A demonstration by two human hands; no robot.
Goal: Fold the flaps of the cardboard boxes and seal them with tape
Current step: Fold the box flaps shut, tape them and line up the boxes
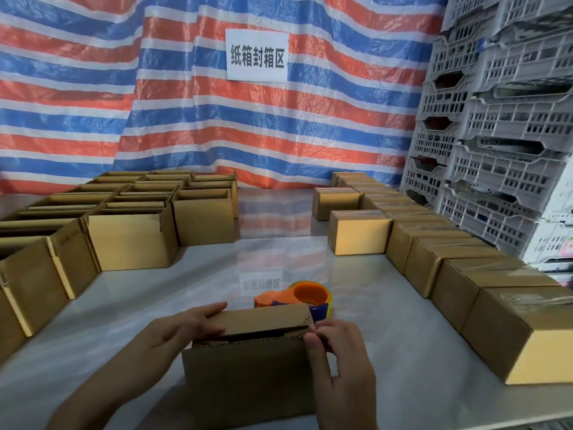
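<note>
A small cardboard box (248,377) stands on the table right in front of me, its top flaps partly folded with a dark gap between them. My left hand (183,330) lies on the far flap, fingers straight along its left end. My right hand (338,352) pinches the right end of the near flap between thumb and curled fingers. Just behind the box lies an orange, blue and yellow tape dispenser (297,297), partly hidden by the far flap.
Several open boxes (130,240) crowd the left of the grey table (279,259). Several taped boxes (465,274) line the right side. Grey plastic crates (496,135) are stacked at the right, and a striped tarp with a sign (256,54) hangs behind.
</note>
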